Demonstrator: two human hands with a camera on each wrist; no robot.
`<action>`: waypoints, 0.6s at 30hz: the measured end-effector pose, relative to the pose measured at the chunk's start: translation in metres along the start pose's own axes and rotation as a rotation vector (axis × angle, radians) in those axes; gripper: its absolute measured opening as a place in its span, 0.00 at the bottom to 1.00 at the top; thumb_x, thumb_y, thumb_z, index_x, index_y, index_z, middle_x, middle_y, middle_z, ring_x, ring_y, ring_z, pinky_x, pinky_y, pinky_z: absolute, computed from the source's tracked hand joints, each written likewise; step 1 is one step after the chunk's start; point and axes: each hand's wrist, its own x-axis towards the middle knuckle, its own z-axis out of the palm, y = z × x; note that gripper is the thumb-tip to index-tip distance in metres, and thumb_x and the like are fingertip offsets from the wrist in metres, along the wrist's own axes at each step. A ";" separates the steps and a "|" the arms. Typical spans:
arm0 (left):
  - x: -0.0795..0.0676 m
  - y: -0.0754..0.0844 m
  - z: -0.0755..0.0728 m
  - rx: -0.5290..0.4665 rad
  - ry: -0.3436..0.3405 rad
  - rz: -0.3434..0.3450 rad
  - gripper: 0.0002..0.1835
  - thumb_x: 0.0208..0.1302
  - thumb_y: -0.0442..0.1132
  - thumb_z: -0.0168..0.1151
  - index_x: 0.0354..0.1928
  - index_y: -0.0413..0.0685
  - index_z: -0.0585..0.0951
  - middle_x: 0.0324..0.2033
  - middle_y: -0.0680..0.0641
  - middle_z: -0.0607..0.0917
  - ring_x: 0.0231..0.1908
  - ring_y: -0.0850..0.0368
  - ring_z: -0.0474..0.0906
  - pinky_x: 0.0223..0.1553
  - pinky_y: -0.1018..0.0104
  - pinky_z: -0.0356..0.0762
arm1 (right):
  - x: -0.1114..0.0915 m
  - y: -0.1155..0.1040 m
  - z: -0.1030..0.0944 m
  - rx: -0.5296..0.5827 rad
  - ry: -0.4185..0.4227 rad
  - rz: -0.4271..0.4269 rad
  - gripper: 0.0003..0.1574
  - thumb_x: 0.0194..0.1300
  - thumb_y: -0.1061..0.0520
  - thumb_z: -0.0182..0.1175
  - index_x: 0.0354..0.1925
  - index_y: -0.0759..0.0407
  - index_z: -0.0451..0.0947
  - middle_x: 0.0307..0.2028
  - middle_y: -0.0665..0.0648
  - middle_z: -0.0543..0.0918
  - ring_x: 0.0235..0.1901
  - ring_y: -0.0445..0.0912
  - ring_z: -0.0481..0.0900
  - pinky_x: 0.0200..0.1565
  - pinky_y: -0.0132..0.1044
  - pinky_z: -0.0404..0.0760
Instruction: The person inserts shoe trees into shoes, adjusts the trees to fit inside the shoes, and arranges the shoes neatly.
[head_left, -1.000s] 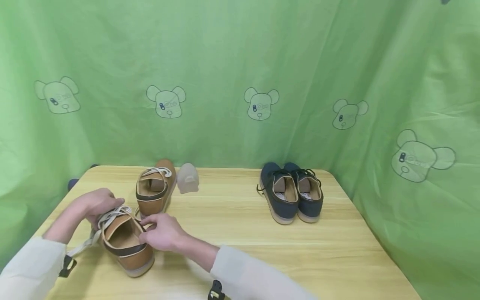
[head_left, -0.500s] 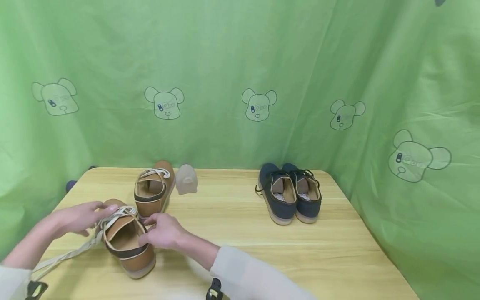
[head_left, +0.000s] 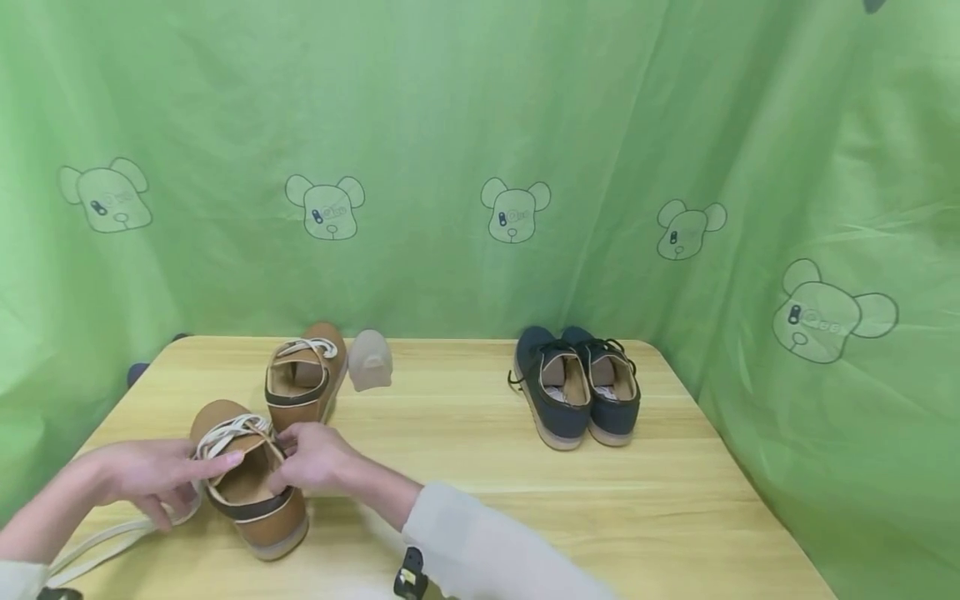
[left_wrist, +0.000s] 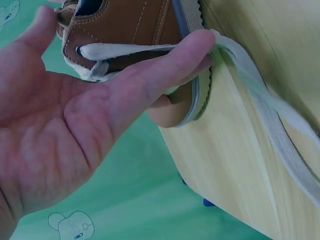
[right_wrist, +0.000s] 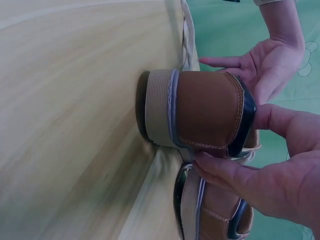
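Observation:
A brown lace-up shoe stands at the table's left front, heel toward me. My right hand grips the right side of its collar, thumb inside the opening and fingers along the outer wall. My left hand is at the shoe's left side, thumb reaching over the collar by the tongue. In the left wrist view its fingers are extended alongside the shoe. A long whitish lace runs from behind those fingertips across the table. Another brown shoe, its lace tucked on top, stands just behind.
A pale grey, rounded insert-like piece lies beside the rear brown shoe. Two navy shoes with dark laces stand side by side at the back right of the wooden table. A green curtain encloses the back and sides.
My left hand has drawn back toward me from the shoe's front and lowered, pulling away from the laces. The right hand keeps its grip on the collar. The loose lace now lies curved on the table.

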 end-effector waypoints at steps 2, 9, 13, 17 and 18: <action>0.002 0.000 0.000 -0.004 -0.022 0.028 0.36 0.77 0.60 0.47 0.64 0.29 0.67 0.36 0.41 0.80 0.38 0.50 0.80 0.41 0.49 0.86 | 0.002 -0.001 0.002 -0.034 0.001 0.008 0.41 0.43 0.63 0.75 0.60 0.54 0.80 0.43 0.47 0.87 0.41 0.37 0.81 0.47 0.28 0.81; 0.010 -0.002 0.005 -0.012 -0.067 0.095 0.26 0.74 0.47 0.59 0.62 0.33 0.69 0.30 0.51 0.80 0.37 0.53 0.78 0.40 0.53 0.83 | 0.008 -0.002 0.011 -0.096 0.041 0.024 0.31 0.55 0.58 0.70 0.59 0.47 0.82 0.42 0.44 0.87 0.36 0.37 0.79 0.39 0.28 0.79; 0.013 -0.004 0.007 -0.004 -0.041 0.103 0.18 0.65 0.37 0.62 0.52 0.32 0.75 0.34 0.49 0.83 0.38 0.55 0.79 0.37 0.60 0.83 | 0.010 0.000 0.013 -0.109 0.065 0.017 0.29 0.56 0.57 0.69 0.58 0.46 0.83 0.44 0.43 0.88 0.35 0.36 0.78 0.39 0.27 0.78; 0.014 -0.007 0.008 -0.042 -0.031 0.099 0.17 0.58 0.30 0.58 0.49 0.30 0.73 0.30 0.48 0.79 0.32 0.58 0.73 0.35 0.66 0.81 | 0.010 0.000 0.014 -0.079 0.078 0.026 0.29 0.56 0.58 0.69 0.58 0.47 0.84 0.38 0.46 0.88 0.28 0.37 0.81 0.33 0.27 0.80; 0.014 -0.008 0.008 -0.057 -0.025 0.094 0.19 0.56 0.29 0.57 0.51 0.30 0.70 0.32 0.46 0.79 0.34 0.57 0.74 0.36 0.65 0.81 | 0.010 -0.001 0.015 -0.078 0.078 0.029 0.28 0.57 0.59 0.69 0.58 0.47 0.84 0.34 0.47 0.89 0.25 0.38 0.82 0.30 0.27 0.80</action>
